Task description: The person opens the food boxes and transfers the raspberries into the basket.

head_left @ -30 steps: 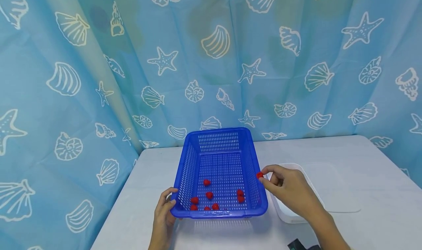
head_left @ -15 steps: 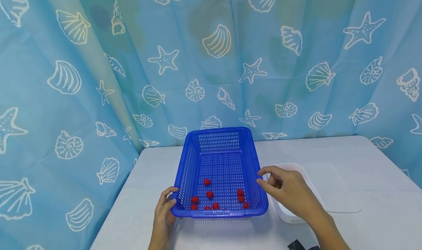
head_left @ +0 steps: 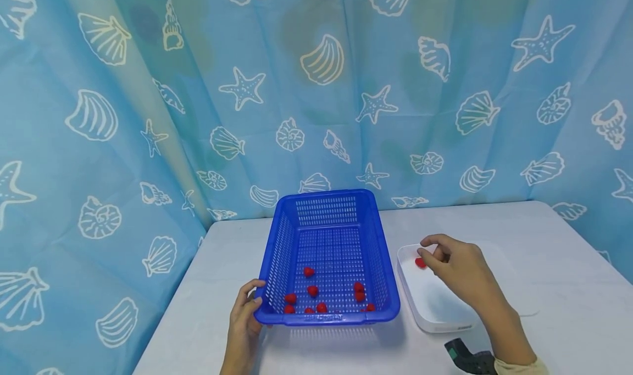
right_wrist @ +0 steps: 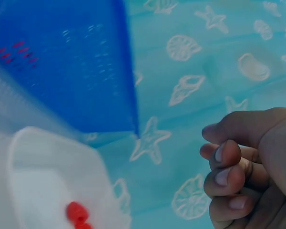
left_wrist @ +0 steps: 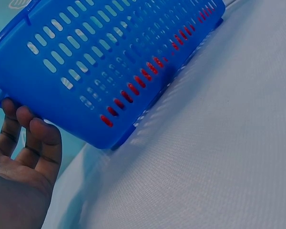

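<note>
My left hand [head_left: 243, 315] grips the blue plastic basket [head_left: 390, 303] by its left rim near the front corner, thumb on top and fingers below in the left wrist view. Several small red raspberries [head_left: 312, 291] lie in the basket, mostly toward its front; red also shows through the slots in its side. My right hand [head_left: 460, 268] hovers over the white plastic container [head_left: 440, 326], thumb and fingers apart with nothing between them. Just below its fingertips a red raspberry [head_left: 420, 263] lies in that container, and in the right wrist view two red pieces [right_wrist: 77, 213] show there.
A white cloth covers the table [head_left: 198, 331]. Right of the container, a flat translucent sheet, perhaps a lid [head_left: 499, 259], lies partly behind my right arm. A blue shell-print curtain [head_left: 316, 105] hangs behind and left. A black device [head_left: 470, 357] sits by my right wrist.
My right hand let a raspberry go into the basket's front right, then moved right from the basket's rim to above the white container. My left hand kept its grip.
</note>
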`<state>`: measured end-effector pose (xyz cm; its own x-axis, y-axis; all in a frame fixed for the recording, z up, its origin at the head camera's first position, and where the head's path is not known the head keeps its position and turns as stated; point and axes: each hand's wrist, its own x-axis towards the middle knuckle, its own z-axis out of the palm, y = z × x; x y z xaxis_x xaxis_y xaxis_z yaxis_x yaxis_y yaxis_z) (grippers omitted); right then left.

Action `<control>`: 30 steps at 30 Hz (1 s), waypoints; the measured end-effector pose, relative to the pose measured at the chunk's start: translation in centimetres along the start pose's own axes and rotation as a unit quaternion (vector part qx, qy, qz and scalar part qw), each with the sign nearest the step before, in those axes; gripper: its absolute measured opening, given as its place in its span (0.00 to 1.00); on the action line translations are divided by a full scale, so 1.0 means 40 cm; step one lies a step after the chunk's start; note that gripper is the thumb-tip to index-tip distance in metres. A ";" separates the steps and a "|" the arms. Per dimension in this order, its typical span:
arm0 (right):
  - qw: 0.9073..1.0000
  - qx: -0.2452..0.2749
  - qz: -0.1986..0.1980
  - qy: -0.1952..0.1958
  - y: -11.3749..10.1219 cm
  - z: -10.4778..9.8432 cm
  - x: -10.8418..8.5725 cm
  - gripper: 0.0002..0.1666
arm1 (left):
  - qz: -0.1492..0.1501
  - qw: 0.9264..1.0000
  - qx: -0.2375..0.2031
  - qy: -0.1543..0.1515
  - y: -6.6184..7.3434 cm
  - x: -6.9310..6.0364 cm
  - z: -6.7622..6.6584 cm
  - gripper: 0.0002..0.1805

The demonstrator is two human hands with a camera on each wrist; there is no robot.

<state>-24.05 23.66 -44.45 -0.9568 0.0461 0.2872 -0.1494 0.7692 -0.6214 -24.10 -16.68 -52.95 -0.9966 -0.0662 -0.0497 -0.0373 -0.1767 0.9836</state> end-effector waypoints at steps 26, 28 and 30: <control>0.991 -0.067 0.085 -0.082 0.144 0.125 0.043 0.21 | -0.001 1.000 0.006 -0.004 0.001 0.003 0.001 0.21; 0.989 -0.073 0.092 -0.085 0.146 0.131 0.047 0.23 | -0.001 1.000 0.004 -0.001 -0.001 0.002 0.001 0.21; 0.989 -0.081 0.093 -0.083 0.148 0.136 0.051 0.24 | -0.001 1.000 0.004 0.000 -0.002 0.002 0.001 0.21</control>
<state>-28.24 24.83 -51.51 -0.9936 0.1024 0.0467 0.0629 0.8493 -0.5241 -24.17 -16.63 -53.03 -0.9965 -0.0655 -0.0519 -0.0401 -0.1695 0.9847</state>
